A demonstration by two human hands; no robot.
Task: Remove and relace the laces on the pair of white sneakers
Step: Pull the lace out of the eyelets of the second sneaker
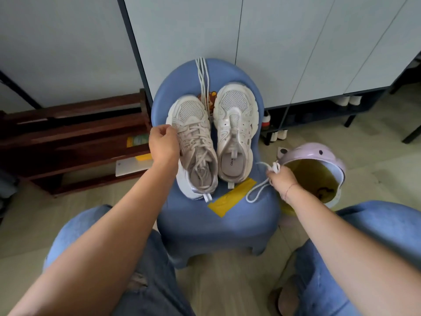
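Two white sneakers stand side by side on a small blue chair (218, 224), toes pointing away from me. The left sneaker (193, 142) is laced; my left hand (163, 145) grips its left side. The right sneaker (235, 131) has no lace in its eyelets. My right hand (282, 180) holds a bunched white lace (257, 190) at the chair's right edge, with a loop trailing onto the seat. Another white lace (203, 80) hangs over the chair's backrest between the two toes.
A strip of yellow tape (232, 197) is stuck on the seat. A pink-rimmed potty (319, 176) stands right of the chair. Dark wooden slats (73, 137) lie on the floor at left. Grey cabinet doors (284, 46) rise behind, with a low shelf underneath. My knees in jeans frame the chair.
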